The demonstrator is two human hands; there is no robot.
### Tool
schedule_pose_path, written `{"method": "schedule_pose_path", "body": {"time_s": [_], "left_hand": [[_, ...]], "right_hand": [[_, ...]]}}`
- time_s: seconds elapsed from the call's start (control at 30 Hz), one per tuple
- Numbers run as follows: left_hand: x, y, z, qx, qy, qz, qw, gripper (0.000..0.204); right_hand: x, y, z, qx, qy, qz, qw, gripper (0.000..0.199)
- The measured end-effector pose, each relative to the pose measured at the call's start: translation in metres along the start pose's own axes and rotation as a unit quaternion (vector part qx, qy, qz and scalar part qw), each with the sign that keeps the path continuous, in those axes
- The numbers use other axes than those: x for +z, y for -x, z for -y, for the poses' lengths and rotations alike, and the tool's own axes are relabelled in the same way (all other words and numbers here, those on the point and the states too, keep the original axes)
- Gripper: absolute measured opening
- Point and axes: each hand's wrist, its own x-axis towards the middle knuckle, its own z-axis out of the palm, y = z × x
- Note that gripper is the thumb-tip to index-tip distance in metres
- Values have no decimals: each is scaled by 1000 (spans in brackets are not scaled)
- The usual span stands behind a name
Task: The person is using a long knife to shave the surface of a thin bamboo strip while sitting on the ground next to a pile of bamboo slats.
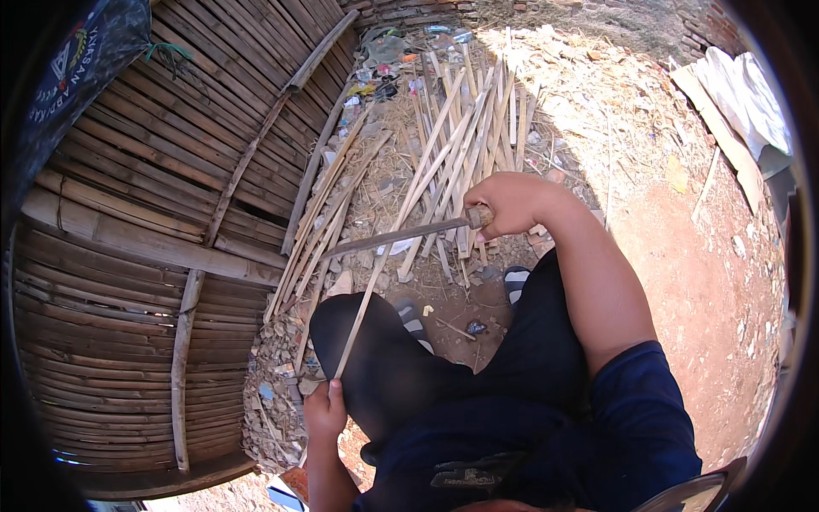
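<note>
My left hand, low beside my left knee, is closed round the near end of a thin bamboo strip. From there the strip slants up and away past the knee toward a pile of strips. In my right hand is the wooden handle of a machete. Its long dark blade points left and crosses the strip just beyond my left knee. Whether the edge touches the strip I cannot tell.
A heap of bamboo strips lies on the littered ground ahead, and a smaller bundle lies left of it. A slatted bamboo wall stands along the left. White sheeting is at the far right.
</note>
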Motion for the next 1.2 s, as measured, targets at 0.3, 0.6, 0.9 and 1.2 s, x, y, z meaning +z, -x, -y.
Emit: {"method": "schedule_pose_path", "body": {"time_s": [0.3, 0.6, 0.9, 1.2], "left_hand": [[1, -2, -3, -7, 33, 2, 999, 58], [1, 0, 0, -1, 13, -7, 1000, 57], [1, -4, -2, 1, 31, -6, 999, 55], [1, -2, -3, 2, 3, 4, 1000, 55]], "right_hand": [[-9, -11, -40, 126, 11, -113, 986, 62], [36, -19, 29, -56, 103, 49, 992, 44], [-5, -21, -61, 142, 13, -246, 959, 43], [33, -17, 12, -79, 102, 0, 992, 40]]}}
